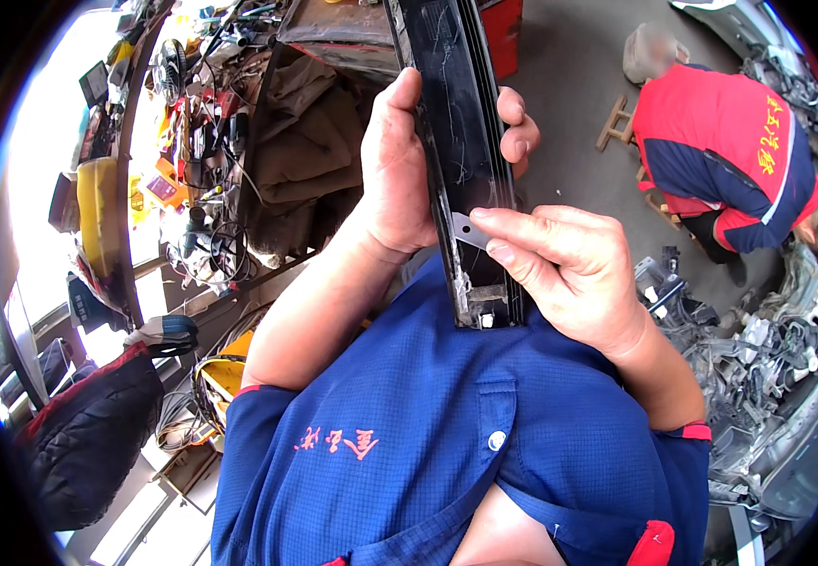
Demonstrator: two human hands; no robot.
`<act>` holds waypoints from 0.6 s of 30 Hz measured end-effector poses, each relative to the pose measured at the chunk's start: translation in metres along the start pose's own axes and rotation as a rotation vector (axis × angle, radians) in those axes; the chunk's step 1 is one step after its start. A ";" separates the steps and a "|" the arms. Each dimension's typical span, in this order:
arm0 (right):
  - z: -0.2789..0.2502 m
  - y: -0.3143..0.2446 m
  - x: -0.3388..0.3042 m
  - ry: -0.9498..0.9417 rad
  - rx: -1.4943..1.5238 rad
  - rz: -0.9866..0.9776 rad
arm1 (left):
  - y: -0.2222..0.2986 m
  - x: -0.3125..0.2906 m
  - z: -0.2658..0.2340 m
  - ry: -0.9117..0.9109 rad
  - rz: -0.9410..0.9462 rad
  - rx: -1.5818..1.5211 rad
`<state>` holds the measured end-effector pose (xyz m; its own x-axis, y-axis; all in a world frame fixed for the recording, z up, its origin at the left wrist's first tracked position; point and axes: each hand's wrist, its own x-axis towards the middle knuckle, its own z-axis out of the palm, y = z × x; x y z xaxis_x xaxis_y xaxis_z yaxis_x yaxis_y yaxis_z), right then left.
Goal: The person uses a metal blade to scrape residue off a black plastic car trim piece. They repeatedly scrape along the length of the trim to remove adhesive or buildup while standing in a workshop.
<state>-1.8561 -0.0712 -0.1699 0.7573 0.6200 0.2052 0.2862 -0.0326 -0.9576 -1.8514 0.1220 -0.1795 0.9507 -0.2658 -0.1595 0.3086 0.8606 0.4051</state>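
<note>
My left hand [400,165] is wrapped round a long black trim strip [461,132], thumb on its near edge and fingertips curling over the far side. The strip is held up lengthwise before my chest, its lower end close to my blue shirt. Scratches and pale residue mark its dark face and left edge. My right hand [565,269] pinches a small flat metal blade [467,230] with a round hole between thumb and fingers. The blade lies against the strip's face, near its lower part. The rest of the blade is hidden under my fingertips.
On the left, a cluttered bench [206,170] carries tools, cables and small boxes. A dark padded jacket [98,443] hangs at lower left. A co-worker in a red and blue jacket [711,141] bends at right, by an opened vehicle body [786,415] and a wooden stool [617,123].
</note>
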 end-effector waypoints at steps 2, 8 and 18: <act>-0.001 -0.002 0.002 -0.019 -0.025 0.009 | 0.001 0.001 0.005 0.053 0.005 -0.034; 0.002 0.001 0.003 0.023 0.008 0.006 | 0.003 0.006 -0.022 -0.193 -0.021 -0.043; -0.006 0.000 0.007 0.006 -0.052 -0.009 | 0.000 0.014 -0.015 -0.119 0.001 -0.018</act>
<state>-1.8473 -0.0718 -0.1672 0.7579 0.6161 0.2147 0.3229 -0.0683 -0.9440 -1.8389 0.1250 -0.1951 0.9481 -0.3138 -0.0507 0.3083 0.8684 0.3883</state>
